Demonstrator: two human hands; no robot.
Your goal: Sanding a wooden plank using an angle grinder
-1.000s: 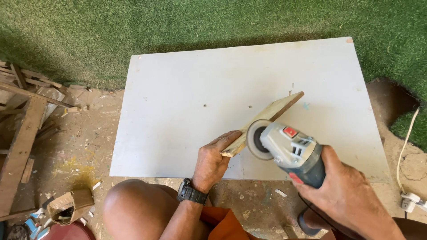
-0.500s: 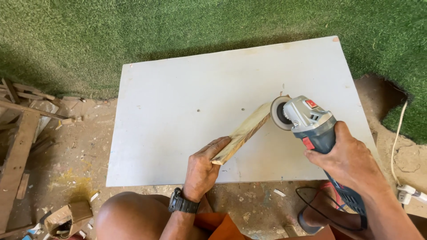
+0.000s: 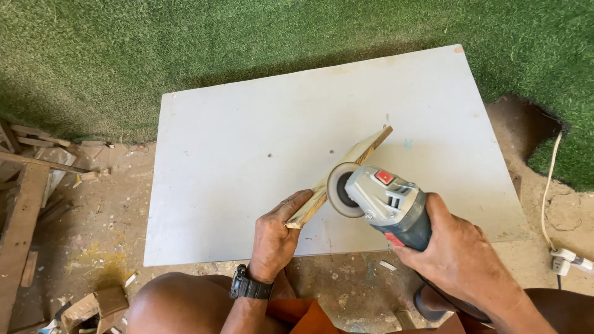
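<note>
Left hand (image 3: 274,238) gripping wooden strip (image 3: 337,179) tilted, right hand (image 3: 461,253) clutching angle grinder (image 3: 380,201)

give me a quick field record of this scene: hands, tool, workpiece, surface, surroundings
left hand: left hand grips the lower end of the wood strip, watch on the wrist
right hand: right hand holds the grinder by its body
tool: disc sits against the strip's edge, near its middle
workpiece: strip tilted, upper end resting on the board
surface: pale flat board on dirt floor
surroundings: green turf behind, wood scraps at left, white cable at right
</note>
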